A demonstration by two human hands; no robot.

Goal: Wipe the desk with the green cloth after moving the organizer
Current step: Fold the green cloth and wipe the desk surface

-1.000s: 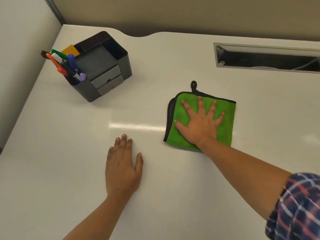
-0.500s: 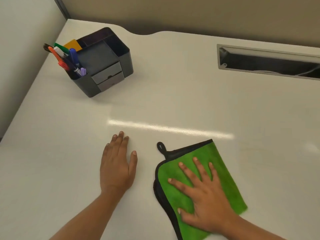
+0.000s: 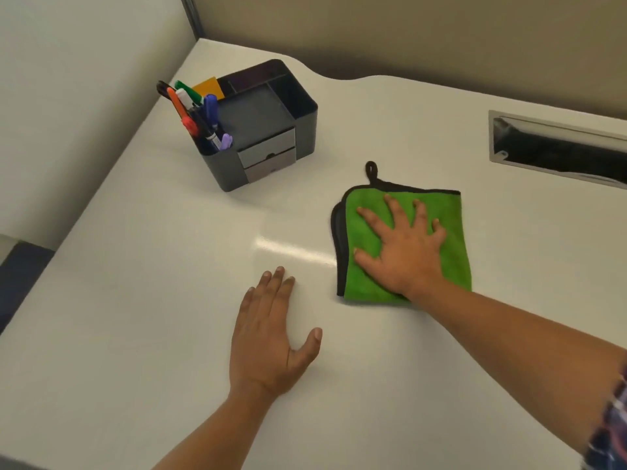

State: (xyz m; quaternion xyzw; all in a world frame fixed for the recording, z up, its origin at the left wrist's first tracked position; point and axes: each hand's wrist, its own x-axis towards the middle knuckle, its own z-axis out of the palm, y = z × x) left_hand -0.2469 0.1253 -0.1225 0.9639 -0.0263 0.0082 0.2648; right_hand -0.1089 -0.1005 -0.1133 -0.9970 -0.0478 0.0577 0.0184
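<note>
Right hand [image 3: 405,252] lies flat on the green cloth [image 3: 451,239], fingers [image 3: 393,208] spread wide, pressing it to the surface [image 3: 135,300]. Left hand [image 3: 268,340] rests palm-down, fingers extended, holding nothing. Organizer [image 3: 268,130] stands at the far left, well apart from the cloth.

Two bare forearms, left hand [image 3: 268,337] and right hand [image 3: 403,249] without rings, watch or gloves, short fingernails, plaid sleeve [image 3: 610,432] in dark blue, red and white on the right upper arm at the frame edge
</note>
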